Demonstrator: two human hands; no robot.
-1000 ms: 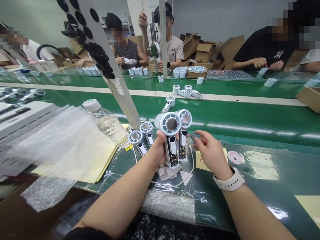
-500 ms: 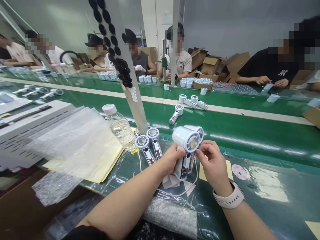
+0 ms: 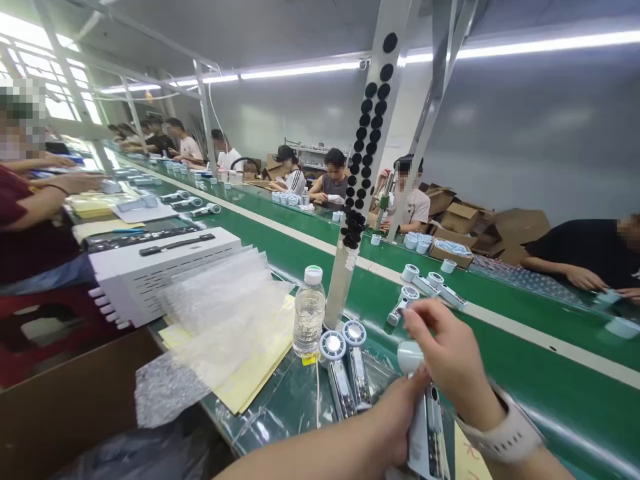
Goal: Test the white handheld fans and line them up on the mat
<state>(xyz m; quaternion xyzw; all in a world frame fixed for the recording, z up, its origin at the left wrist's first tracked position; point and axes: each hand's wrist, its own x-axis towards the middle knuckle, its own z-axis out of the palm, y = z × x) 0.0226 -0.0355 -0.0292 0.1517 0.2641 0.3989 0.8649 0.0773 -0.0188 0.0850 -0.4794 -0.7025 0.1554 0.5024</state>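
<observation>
Right of the clear plastic water bottle (image 3: 309, 313) on the green bench (image 3: 295, 400), the person's left hand (image 3: 397, 420) was clenched round the handle of a white handheld fan with a round head (image 3: 411, 357), holding it upright. The right hand (image 3: 453, 363), a white wristwatch (image 3: 505, 437) on it, hovered over the fan's head with its fingers (image 3: 417, 319) pinched together; whether they gripped anything I couldn't tell. Two similar white fans (image 3: 345, 363) lay side by side between the bottle and the hands, seemingly dealt with, while the held one looked mid-work.
</observation>
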